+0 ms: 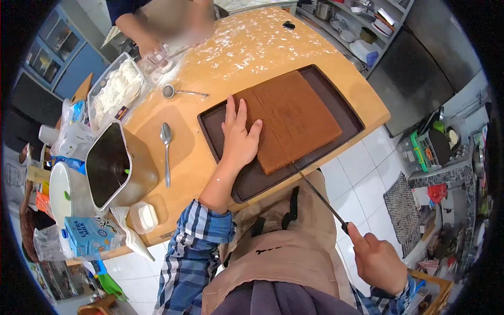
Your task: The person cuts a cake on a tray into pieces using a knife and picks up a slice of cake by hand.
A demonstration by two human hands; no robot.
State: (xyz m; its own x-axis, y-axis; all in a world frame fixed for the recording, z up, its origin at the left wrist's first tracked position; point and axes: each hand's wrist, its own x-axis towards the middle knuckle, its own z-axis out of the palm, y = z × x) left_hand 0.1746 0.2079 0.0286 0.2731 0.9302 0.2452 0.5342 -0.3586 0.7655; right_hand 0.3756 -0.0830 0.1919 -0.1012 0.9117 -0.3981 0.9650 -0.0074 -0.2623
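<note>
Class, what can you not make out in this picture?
All in the head view:
- Middle of the tray: under the cake.
- Tip of the knife: too small to place.
- Co-worker: partly blurred, cut off by top edge.
- Bottom of the tin: dark.
- Black item: too small.

blue, white and black plaid sleeves (pixel 191 239), tan apron (pixel 278 270) with small black marking (pixel 269 250), dark grey cloth (pixel 273 300)
</note>
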